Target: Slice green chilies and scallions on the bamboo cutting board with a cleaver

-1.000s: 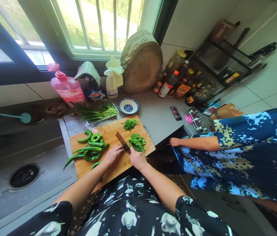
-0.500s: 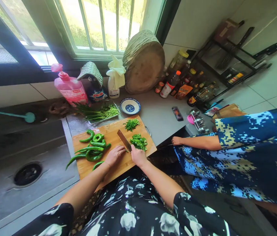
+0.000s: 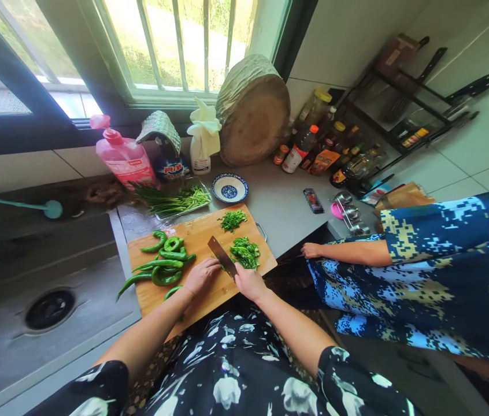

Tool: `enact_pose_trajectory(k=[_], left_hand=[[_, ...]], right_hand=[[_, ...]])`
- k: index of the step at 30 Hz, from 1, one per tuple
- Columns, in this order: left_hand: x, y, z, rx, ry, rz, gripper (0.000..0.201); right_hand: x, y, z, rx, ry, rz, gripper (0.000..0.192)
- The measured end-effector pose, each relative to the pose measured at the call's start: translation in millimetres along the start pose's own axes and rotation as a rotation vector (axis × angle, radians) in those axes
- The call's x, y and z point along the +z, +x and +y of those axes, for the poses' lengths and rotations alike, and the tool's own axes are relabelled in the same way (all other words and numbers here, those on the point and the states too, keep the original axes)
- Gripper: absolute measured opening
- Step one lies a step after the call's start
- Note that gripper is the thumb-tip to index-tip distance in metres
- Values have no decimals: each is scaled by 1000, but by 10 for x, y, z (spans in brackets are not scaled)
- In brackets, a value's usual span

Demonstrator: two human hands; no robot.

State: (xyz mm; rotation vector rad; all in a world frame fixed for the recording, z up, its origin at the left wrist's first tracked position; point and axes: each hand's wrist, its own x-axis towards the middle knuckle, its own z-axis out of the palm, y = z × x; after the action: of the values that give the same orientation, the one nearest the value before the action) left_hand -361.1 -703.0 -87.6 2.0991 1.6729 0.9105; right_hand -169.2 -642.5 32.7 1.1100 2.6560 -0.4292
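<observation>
My right hand [image 3: 249,282] is wrapped round the handle of a broad-bladed kitchen knife [image 3: 221,256], its blade slanting up and left above the cutting board [image 3: 201,231]. Just left of the blade, my left hand [image 3: 202,276] rests on the board with fingers bent together; whatever they hold is hidden. Several whole green peppers [image 3: 166,263] lie on the board's left side. Sliced green pepper [image 3: 245,252] is heaped right of the knife, and a smaller pile of chopped greens [image 3: 233,219] sits behind it.
Behind the board are a tray of long green stalks [image 3: 184,199] and a blue-and-white plate [image 3: 229,188]. The sink [image 3: 84,260] lies left. Bottles [image 3: 300,150] and a round wooden block [image 3: 255,118] line the wall. Another person's hand [image 3: 312,250] is at right, by the counter edge.
My right hand and the knife have shifted slightly right and towards me, away from my left fingertips. My left hand has hardly moved.
</observation>
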Motion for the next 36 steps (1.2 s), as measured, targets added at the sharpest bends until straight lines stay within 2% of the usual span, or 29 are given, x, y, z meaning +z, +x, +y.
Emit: enact_pose_trajectory(k=[4,9,13,18,25,36], left_hand=[[-25,1,13,18,18,14,32],[-70,6,38,29,44,1,34],[-69,40,66,28,74,-13,32],[-93,64,70,31,45,-9,31],[-147,87,-12,-104,85,67,32],[-98,53,-81,-49,119,70,36]], right_hand=[[-2,46,-29,6,27,-29,44],[-9,212,-119,34,21,10,44],[-2,191,-40,109,23,24,43],[43,168,40,123,33,42,43],[61,157,-40,78,28,100,43],[26,187,-157,57,51,57,40]])
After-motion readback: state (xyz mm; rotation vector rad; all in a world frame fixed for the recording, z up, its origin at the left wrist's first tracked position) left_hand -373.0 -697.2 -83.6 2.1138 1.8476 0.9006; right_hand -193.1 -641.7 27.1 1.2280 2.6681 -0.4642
